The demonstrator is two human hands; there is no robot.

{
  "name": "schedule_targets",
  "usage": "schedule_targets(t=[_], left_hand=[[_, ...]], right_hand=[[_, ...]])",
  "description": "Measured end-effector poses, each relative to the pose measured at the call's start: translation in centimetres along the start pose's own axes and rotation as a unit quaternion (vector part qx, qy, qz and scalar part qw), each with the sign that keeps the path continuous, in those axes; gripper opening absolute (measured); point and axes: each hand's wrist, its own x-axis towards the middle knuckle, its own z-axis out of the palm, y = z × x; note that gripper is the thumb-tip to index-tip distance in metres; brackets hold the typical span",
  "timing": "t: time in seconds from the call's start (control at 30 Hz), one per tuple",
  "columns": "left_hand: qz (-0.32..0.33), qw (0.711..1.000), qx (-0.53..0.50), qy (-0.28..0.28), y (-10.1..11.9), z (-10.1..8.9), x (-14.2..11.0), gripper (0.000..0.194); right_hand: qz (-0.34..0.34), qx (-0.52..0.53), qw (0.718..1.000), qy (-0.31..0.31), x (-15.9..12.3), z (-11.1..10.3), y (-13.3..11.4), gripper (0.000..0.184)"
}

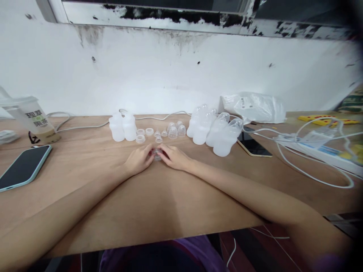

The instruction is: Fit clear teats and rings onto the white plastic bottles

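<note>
My left hand point(139, 159) and my right hand point(176, 158) meet at the middle of the table, their fingertips closed from both sides around a small clear baby bottle part point(157, 154). It looks like a nipple or its ring; the fingers cover much of it. Just behind stand several clear bottle nipples point(159, 139), white collar rings point(140, 139) and clear dome caps point(172, 132). Frosted baby bottles without caps point(129, 127) stand to the left. On the right is a group of frosted bottles with domed tops point(222, 144).
A phone point(25, 166) and a drink cup point(39, 122) are at the left. Over on the right lie another phone point(255, 145), a white plastic bag point(255, 107), and a power strip point(320, 149) with looping white cables. The wall point(159, 75) bounds the table's back.
</note>
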Motion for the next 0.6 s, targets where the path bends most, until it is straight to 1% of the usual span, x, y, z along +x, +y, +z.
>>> schedule_targets(t=[0.13, 0.4, 0.5, 0.6], left_hand=[[0.002, 1.0, 0.022, -0.005, 0.18, -0.1, -0.16, 0.019], [-0.008, 0.996, 0.09, -0.003, 0.58, -0.18, -0.13, 0.012], [-0.01, 0.996, 0.088, -0.002, 0.63, -0.17, -0.07, 0.01], [-0.013, 0.998, 0.067, -0.002, 0.54, -0.27, -0.09, 0.01]], right_hand=[[0.006, -0.01, 1.0, -0.007, -0.03, -0.05, -0.09, 0.018], [-0.009, -0.074, 0.997, -0.007, -0.02, 0.15, -0.52, 0.011], [-0.017, -0.073, 0.997, -0.005, 0.07, 0.29, -0.59, 0.01], [0.003, -0.067, 0.998, -0.017, 0.1, 0.15, -0.67, 0.012]])
